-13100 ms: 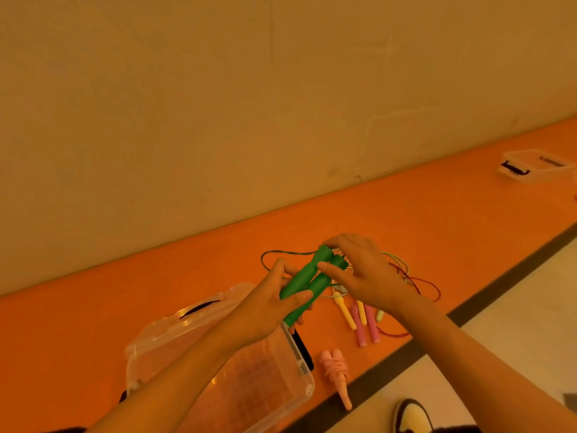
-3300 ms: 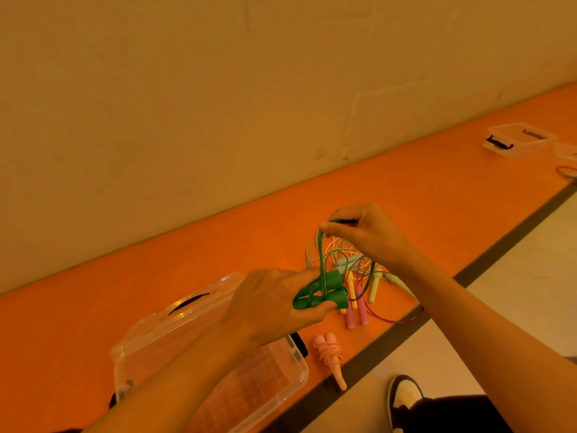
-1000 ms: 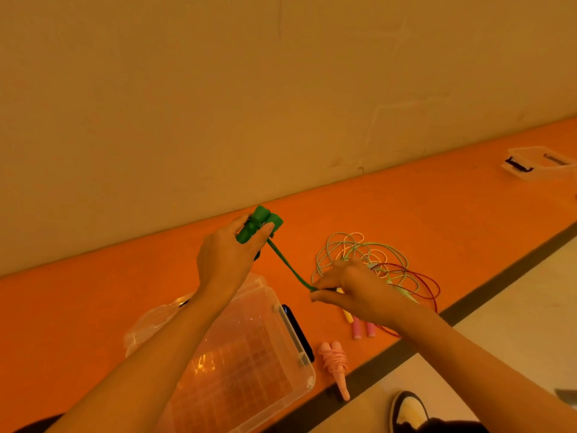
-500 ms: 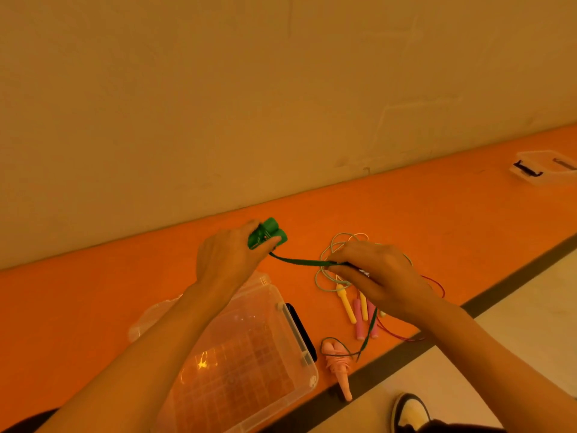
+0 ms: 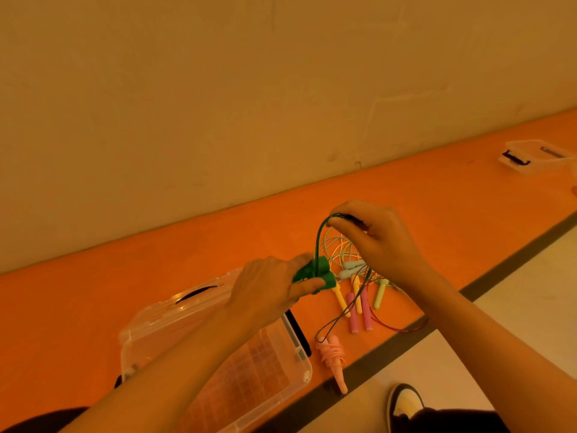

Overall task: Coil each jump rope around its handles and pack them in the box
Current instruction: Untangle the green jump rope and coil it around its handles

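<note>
Mid-wrap on the green rope, right in the centre of the frame: the left hand (image 5: 271,292) grips the 2 green handles (image 5: 315,273) pressed together, fingers curled round them. Just above and to the right, the right hand (image 5: 384,242) pinches the green cord (image 5: 318,239) between thumb and fingertips. The cord arcs up from the handles to that pinch, then drops under the right hand into a slack loop reaching the pink coiled rope (image 5: 332,354) at lower centre, so by my read plenty is left to wind. Next, I'd say, the right hand has to carry the cord round the handles under steady tension while the left keeps the pair from twisting, and the tail must come clear of the loose ropes (image 5: 359,295) tangled below the right hand. The clear box (image 5: 299,354) waits at lower left, open, beneath the left forearm on the orange counter (image 5: 437,198).
</note>
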Tool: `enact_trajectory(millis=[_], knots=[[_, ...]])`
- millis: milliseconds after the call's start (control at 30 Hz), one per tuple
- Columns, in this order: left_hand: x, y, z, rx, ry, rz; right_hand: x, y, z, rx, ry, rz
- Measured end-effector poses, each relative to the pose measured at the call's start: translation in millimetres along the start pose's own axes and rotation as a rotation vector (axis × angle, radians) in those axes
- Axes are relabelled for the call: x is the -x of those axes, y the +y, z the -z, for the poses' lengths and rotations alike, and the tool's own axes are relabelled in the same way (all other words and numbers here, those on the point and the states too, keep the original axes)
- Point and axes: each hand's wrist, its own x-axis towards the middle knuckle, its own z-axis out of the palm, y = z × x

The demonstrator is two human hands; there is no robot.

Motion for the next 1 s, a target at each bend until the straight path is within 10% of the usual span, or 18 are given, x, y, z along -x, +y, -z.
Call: enact_trajectory(millis=[1000], knots=[[15.2, 13.4, 13.9, 0.401, 0.363, -0.409, 17.8, 70.4, 19.2, -0.292, -0.247, -0.689]])
